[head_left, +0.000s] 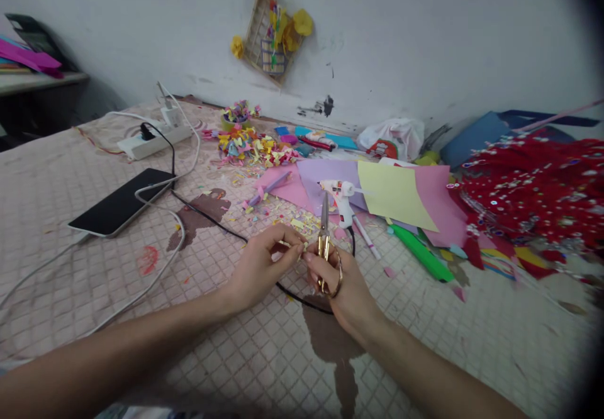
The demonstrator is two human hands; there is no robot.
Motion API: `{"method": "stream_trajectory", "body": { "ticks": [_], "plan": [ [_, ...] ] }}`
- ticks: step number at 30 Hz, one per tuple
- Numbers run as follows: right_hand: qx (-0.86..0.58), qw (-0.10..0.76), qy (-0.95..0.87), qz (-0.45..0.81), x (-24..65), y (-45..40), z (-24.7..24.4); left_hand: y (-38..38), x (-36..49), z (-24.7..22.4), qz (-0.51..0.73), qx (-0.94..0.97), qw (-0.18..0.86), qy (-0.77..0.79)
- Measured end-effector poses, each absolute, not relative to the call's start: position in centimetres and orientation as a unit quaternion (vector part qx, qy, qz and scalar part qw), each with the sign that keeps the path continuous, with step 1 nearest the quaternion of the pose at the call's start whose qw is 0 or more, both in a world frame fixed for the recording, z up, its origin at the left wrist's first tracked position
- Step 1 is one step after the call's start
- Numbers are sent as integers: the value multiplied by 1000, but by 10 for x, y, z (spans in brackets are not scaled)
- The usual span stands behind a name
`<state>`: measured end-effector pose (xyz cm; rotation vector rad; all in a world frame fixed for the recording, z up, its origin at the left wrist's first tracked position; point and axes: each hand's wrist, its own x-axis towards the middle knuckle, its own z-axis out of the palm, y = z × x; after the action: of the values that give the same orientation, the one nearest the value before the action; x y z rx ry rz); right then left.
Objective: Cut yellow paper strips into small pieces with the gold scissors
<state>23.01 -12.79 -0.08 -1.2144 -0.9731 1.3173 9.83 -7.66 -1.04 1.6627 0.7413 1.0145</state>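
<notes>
My right hand (343,280) is wrapped round a pair of gold-handled scissors (324,233), whose blades point up and away from me. Close beside it, my left hand (267,258) is pinched on a small pale yellow scrap of paper (304,243). The fingertips of both hands nearly meet at that scrap, and its exact shape is too small to make out. Just beyond the scissors lies a white glue gun (340,200) on coloured paper. Small paper clippings (302,223) are scattered in front of my hands.
Yellow (396,192) and purple paper sheets (325,173) lie behind the glue gun. A heap of paper pieces (257,146) sits near the wall. Leftward are a black-screened phone (125,202), a power strip (153,141) and loose cables. Red decorated fabric (542,192) is piled at right.
</notes>
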Motion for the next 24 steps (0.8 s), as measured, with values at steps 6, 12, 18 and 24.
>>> {"method": "stream_trajectory", "body": {
  "ticks": [6, 12, 18, 24],
  "plan": [
    [-531, 468, -475, 523, 240, -125, 3, -71, 94, -8, 350, 681, 568, 302],
    [-541, 395, -529, 521, 248, -124, 7, -63, 88, -2, 282, 684, 604, 295],
    [-545, 380, -539, 518, 251, -124, 10, -60, 87, 2, 260, 655, 642, 300],
    [-545, 352, -520, 555, 256, -136, 11, -60, 84, 5, 348, 551, 691, 312]
  ]
}}
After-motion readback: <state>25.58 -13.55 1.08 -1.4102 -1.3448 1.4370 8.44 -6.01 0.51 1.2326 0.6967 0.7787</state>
